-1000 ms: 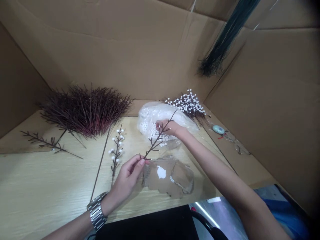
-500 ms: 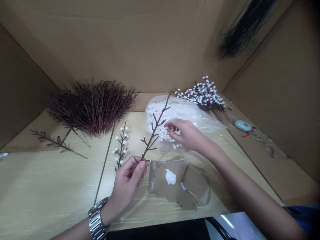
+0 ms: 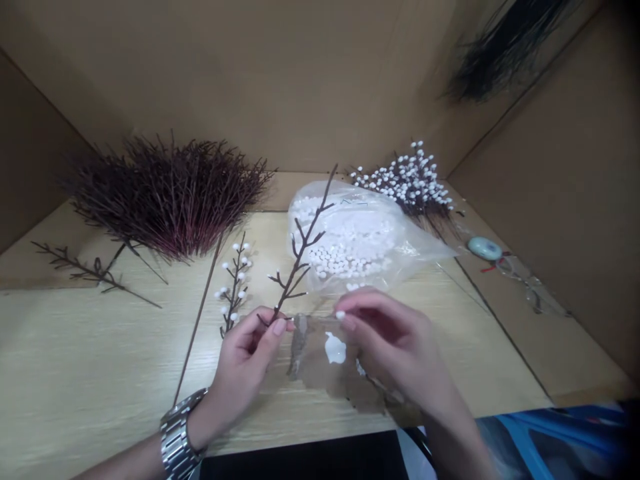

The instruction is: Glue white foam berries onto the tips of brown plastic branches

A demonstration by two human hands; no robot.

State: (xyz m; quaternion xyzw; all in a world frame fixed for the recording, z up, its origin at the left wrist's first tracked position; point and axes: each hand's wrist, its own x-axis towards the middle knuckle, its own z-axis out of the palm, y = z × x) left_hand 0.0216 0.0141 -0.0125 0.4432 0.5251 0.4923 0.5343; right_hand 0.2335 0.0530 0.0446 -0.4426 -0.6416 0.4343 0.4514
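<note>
My left hand [image 3: 250, 353] pinches a brown artificial twig [image 3: 299, 257] near its lower end; the twig leans up and to the right, with white dabs on some tips. Between the thumb and finger of my right hand [image 3: 395, 340] is a small white bead [image 3: 341, 315], held to the right of the twig and apart from it. Below the hands lies a cardboard piece [image 3: 315, 367] with a puddle of white glue [image 3: 335, 348]; my right hand covers part of it. Behind, a clear plastic bag [image 3: 415, 243] holds many white beads [image 3: 340, 261].
A twig with white beads [image 3: 235, 287] lies left of my left hand. Farther back is a large pile of bare twigs [image 3: 170, 200], with a loose twig [image 3: 95, 272] before it. Beaded twigs [image 3: 405, 180] lie back right, near a pale-green oval object [image 3: 484, 249].
My right hand has come back from the bead bag towards me and now holds a white bead. The left hand keeps its hold on the twig. The view has shifted slightly.
</note>
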